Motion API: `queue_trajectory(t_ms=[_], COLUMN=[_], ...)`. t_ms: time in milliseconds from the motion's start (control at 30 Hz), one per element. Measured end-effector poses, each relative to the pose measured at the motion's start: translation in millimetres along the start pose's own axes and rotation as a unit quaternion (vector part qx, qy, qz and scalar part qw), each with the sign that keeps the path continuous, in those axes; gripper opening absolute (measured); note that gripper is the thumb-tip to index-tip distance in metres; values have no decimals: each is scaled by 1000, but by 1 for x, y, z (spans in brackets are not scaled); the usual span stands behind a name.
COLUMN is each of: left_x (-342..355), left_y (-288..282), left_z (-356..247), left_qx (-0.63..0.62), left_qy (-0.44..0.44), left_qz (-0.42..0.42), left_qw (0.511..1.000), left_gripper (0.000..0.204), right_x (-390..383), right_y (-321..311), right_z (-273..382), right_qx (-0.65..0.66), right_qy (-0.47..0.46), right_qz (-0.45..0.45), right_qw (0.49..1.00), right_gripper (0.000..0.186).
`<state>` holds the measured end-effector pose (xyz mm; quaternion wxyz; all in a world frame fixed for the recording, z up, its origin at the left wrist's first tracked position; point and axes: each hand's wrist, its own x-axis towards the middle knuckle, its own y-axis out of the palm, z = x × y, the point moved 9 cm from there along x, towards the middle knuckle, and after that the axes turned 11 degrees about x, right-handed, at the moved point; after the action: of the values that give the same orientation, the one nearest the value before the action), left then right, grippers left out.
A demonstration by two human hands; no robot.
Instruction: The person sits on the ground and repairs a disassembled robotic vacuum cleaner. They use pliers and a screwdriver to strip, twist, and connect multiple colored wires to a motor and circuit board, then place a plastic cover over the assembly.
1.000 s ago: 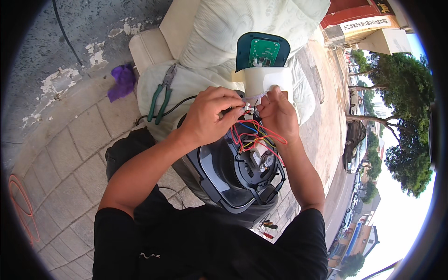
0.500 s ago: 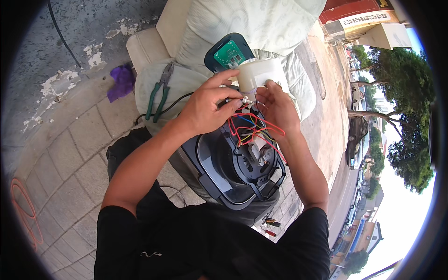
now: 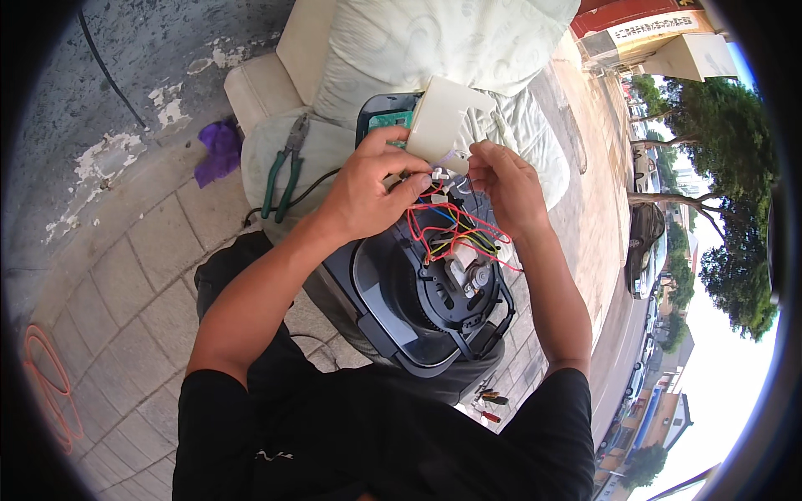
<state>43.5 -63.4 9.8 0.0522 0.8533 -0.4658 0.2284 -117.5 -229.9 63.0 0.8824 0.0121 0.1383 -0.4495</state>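
On my lap rests a black appliance body [image 3: 393,288] with its inside exposed and a bundle of red, yellow, blue and black wires [image 3: 451,230] spilling over it. The fingers of my left hand [image 3: 376,188] are closed at a small white connector [image 3: 439,174] at the top of that bundle. My right hand [image 3: 508,185] pinches with thumb and forefinger just right of it; a thin dark wire seems to run from there. Beyond both hands a cream plastic housing [image 3: 443,121] stands tilted, partly covering a green circuit board [image 3: 388,118] in a dark frame.
Green-handled pliers [image 3: 284,174] lie on the pale cloth-covered seat [image 3: 401,50], left of my hands. A purple cloth [image 3: 219,153] is beside it. An orange cord [image 3: 52,376] lies on the paving at far left. Screwdrivers [image 3: 491,401] sit low, right of my lap.
My right hand has come off the cream housing, rising slightly, and now pinches by the wires. The housing has turned and tilted, covering more of the circuit board. My left hand has barely moved.
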Motion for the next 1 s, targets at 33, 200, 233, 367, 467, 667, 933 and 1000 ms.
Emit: queue_trajectory(t_ms=[33, 200, 233, 367, 467, 667, 933, 1000], left_x=[1, 4, 5, 7, 9, 11, 8, 8], left_y=[-1, -6, -7, -8, -4, 2, -1, 0], left_z=[1, -4, -7, -10, -9, -3, -7, -8], left_qx=[-7, 19, 16, 11, -6, -38, -4, -9], left_qy=[-2, 32, 34, 61, 50, 1, 13, 8], left_qz=[1, -10, -11, -27, -7, 11, 26, 34], left_qw=[1000, 999, 999, 998, 999, 999, 1000, 999], left_gripper=[18, 18, 18, 19, 19, 19, 15, 14], right_x=[1, 0, 0, -3, -7, -2, -7, -22], right_y=[3, 19, 18, 5, -2, -4, -1, 61], right_z=[2, 8, 6, -3, -11, -11, 127, 139], right_qx=[-17, -158, -157, -178, -154, -198, -460, -506], right_qy=[-6, -31, -21, -29, -10, 16, -278, -377], right_qz=[7, 57, 68, 83, 98, 117, 61, 190], right_qw=[1000, 985, 985, 980, 983, 973, 841, 752], right_gripper=[37, 37, 37, 35, 34, 28, 72, 76])
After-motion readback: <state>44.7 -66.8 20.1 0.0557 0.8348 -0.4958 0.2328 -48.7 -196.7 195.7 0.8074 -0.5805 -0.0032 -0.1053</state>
